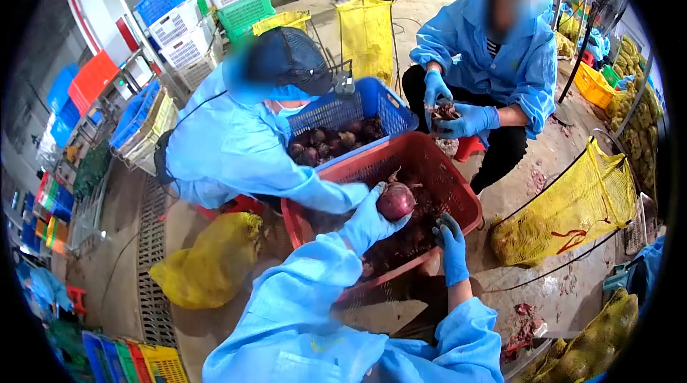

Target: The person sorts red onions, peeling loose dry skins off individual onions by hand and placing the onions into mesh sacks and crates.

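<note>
My left hand, in a blue glove, is closed around a large red onion with a dry, stringy tip. It holds the onion above a red plastic crate. Inside the crate lie dark red onions and loose skins, partly hidden by my arm. Over the crate's right side is my right hand, also gloved, its fingers apart and nothing visible in them.
A blue crate of onions adjoins the red one. A co-worker leans in at left; another person holds an onion opposite. Yellow mesh bags flank the crate, one on a frame. Peelings litter the floor.
</note>
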A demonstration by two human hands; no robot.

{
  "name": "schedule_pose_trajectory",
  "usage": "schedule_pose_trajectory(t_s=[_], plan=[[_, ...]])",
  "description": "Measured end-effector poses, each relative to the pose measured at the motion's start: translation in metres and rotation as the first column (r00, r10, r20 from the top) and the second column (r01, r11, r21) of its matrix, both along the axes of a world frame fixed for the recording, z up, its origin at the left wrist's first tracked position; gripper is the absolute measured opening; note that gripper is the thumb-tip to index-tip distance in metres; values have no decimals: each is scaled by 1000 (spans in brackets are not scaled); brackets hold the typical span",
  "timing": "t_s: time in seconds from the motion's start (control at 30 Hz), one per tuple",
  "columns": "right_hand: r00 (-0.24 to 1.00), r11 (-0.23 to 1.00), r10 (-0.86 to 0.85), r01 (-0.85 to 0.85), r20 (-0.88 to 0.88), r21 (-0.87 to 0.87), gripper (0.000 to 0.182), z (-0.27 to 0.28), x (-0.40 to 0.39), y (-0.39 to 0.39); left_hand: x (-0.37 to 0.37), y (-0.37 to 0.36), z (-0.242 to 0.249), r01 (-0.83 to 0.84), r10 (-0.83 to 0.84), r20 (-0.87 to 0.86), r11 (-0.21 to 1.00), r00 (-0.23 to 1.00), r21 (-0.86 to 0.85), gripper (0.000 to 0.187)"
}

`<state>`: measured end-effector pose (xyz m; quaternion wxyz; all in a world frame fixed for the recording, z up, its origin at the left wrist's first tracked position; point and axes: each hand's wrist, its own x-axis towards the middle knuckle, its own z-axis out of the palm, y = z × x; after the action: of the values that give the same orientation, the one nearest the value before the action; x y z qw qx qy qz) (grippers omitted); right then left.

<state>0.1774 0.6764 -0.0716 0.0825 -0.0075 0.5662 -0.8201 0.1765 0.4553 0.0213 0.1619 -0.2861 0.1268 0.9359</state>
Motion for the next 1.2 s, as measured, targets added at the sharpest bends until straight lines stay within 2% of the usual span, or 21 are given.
schedule_pose_trajectory(t_s=[0.07,0.1,0.13,0.17,0.2,0.23,0.33,0.4,0.43,0.47,0.53,0.6,0.67,0.7,0.77,0.8,0.87,0.9,1.07,1.13,1.2], plan=[[998,999,-34,33,55,13,38,7,-5,2,-34,2,21,-127,128,41,992,991,-16,44],[995,999,-20,24,97,-41,38,12,-4,3,-79,-18,-12,-133,193,-157,935,969,328,50],[989,996,-7,21,150,-91,38,14,-2,5,-95,-20,14,-347,382,-141,911,913,224,56],[990,994,-20,36,142,-107,38,15,-2,5,-121,-41,12,-318,348,-107,921,931,225,62],[993,987,-31,48,115,-156,38,13,-2,6,-132,-50,22,-393,405,-192,914,894,100,65],[993,987,-58,72,103,-143,38,17,-4,7,-135,-52,26,-379,352,-179,915,919,-142,76],[980,970,-159,177,116,-166,38,42,-7,16,-117,-41,1,-122,-70,-405,895,912,-430,49],[947,922,-297,318,125,-219,40,54,-10,22,-91,-22,-31,107,-299,-371,883,879,-457,33],[943,906,-309,331,123,-263,41,59,-10,27,-80,-9,-46,226,-390,-232,824,891,-519,33],[939,889,-321,343,122,-303,41,62,-8,32,-74,-4,-86,374,-484,-159,812,861,-448,33],[923,888,-344,379,170,-260,45,67,-6,38,-61,15,-151,572,-576,214,561,789,-599,31],[945,857,-286,325,156,-400,50,70,-3,40,-46,24,-237,635,-626,322,372,710,-677,33],[936,852,-289,348,204,-392,57,69,-2,42,-49,40,-283,450,-702,443,-193,558,-872,40],[941,847,-247,326,231,-421,57,66,-2,44,-50,49,-293,462,-708,447,-191,546,-866,40],[947,837,-199,299,254,-458,54,71,0,42,-53,68,-303,130,-563,338,-376,754,-917,52],[942,838,-207,311,265,-448,54,71,2,41,-60,76,-310,140,-571,344,-370,745,-918,52],[913,857,-255,366,318,-363,52,71,6,42,-80,95,-322,273,-570,566,-520,596,-810,62],[907,863,-259,371,331,-342,52,74,8,42,-84,107,-325,354,-529,611,-510,589,-784,71],[927,880,-176,299,331,-370,49,81,9,46,-95,116,-324,460,-424,672,-502,607,-732,69],[917,885,-204,322,342,-336,49,87,8,43,-88,108,-346,410,-562,453,-210,692,-888,66],[930,885,-194,304,313,-354,50,83,7,43,-73,102,-410,302,-451,151,284,880,-910,56]])
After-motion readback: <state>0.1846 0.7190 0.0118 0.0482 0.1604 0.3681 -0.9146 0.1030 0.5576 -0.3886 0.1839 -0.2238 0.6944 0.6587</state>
